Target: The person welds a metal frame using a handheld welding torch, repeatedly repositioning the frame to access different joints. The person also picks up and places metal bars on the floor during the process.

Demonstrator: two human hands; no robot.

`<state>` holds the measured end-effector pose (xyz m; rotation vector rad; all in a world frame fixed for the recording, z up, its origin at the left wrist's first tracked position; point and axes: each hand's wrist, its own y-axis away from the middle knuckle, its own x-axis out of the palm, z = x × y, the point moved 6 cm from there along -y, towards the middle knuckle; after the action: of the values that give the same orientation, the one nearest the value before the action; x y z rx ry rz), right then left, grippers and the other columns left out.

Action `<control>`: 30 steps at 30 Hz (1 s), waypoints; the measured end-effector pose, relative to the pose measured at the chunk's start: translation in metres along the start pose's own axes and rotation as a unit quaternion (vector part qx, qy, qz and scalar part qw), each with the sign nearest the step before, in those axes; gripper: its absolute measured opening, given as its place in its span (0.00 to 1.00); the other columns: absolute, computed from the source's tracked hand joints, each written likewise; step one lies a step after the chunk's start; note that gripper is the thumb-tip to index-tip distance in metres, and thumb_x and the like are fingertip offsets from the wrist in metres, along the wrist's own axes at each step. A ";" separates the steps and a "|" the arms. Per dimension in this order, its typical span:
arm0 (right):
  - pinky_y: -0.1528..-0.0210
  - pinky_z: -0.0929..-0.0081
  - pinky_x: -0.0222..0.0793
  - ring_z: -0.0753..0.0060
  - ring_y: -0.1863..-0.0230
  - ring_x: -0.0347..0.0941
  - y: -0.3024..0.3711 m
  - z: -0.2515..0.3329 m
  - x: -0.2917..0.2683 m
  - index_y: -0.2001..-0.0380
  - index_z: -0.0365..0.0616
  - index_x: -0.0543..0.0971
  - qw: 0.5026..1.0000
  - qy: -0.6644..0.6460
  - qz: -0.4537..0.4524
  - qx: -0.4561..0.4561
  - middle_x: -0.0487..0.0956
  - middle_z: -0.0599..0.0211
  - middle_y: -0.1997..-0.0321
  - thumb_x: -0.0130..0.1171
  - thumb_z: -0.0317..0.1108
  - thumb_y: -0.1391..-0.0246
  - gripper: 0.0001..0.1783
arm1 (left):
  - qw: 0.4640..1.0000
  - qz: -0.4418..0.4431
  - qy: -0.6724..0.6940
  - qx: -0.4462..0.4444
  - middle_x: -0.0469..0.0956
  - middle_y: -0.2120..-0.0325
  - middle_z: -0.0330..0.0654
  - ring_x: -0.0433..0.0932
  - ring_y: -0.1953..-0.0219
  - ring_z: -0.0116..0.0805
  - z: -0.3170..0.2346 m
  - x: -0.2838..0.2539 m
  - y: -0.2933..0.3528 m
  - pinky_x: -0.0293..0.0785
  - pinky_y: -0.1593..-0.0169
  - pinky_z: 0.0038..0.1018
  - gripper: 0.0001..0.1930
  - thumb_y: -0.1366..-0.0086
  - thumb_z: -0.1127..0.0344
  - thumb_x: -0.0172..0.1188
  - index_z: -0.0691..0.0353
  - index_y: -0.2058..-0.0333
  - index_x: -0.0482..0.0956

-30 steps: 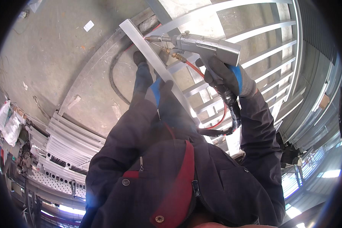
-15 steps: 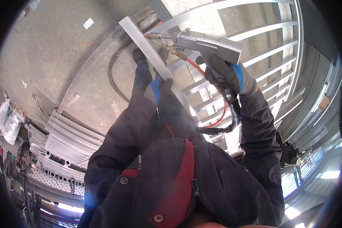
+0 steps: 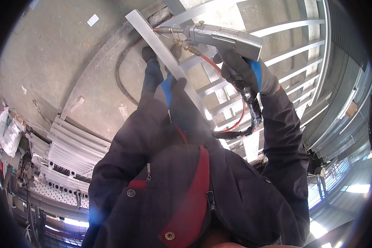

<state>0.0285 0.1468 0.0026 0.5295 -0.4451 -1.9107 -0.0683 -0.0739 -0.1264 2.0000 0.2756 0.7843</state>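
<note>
My right hand [image 3: 243, 69], in a dark glove with a blue band, is wrapped around the handle of a silver welding gun [image 3: 225, 38]. The gun's narrow nozzle points left, its tip at the edge of a flat metal bar [image 3: 163, 57]. A red hose and a black-wrapped cable hang from the gun beside my right forearm. My left hand [image 3: 175, 89], gloved in the same way, grips the bar lower down, with the fingertips over its edge; the rest of that hand is partly hidden. The bar slants from upper left to lower right.
A slatted metal frame [image 3: 291, 51] spreads under and right of the bar. Stacked metal profiles [image 3: 76, 144] lie at the left, near white plastic bags [image 3: 11, 138]. A dark cable [image 3: 119, 74] curls on the floor around my feet. A small white card [image 3: 93, 20] lies at upper left.
The whole view has shifted slightly, so the scene sits a little higher. Both hands keep their grips, and the nozzle tip remains at the bar's edge.
</note>
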 end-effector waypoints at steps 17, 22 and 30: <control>0.81 0.83 0.62 0.85 0.80 0.68 0.002 -0.007 0.000 0.55 0.35 0.79 0.999 -0.039 0.001 0.010 0.75 0.69 0.78 0.51 0.49 0.30 0.23 | 0.996 -0.039 -0.076 -0.001 0.81 0.54 0.39 0.75 0.57 0.24 0.027 -0.016 -0.014 0.73 0.54 0.24 0.23 0.28 0.60 0.59 0.68 0.41 0.74; 0.77 0.82 0.69 0.83 0.76 0.73 0.004 -0.014 -0.001 0.53 0.34 0.78 0.999 -0.047 -0.008 -0.014 0.79 0.66 0.70 0.53 0.46 0.31 0.22 | 0.995 -0.032 -0.095 -0.013 0.80 0.52 0.41 0.76 0.54 0.27 0.016 -0.013 -0.009 0.74 0.51 0.25 0.23 0.28 0.61 0.59 0.68 0.39 0.72; 0.76 0.81 0.70 0.81 0.75 0.74 0.008 0.001 0.000 0.53 0.35 0.79 0.958 0.202 -0.031 -0.201 0.79 0.66 0.70 0.54 0.47 0.32 0.22 | 0.983 -0.027 -0.176 -0.036 0.79 0.47 0.45 0.77 0.48 0.32 0.002 -0.009 -0.003 0.74 0.46 0.25 0.24 0.26 0.62 0.58 0.68 0.37 0.70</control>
<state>0.0343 0.1438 0.0083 0.6450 0.2252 -1.8236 -0.0735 -0.0775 -0.1336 2.0112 0.0927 0.3888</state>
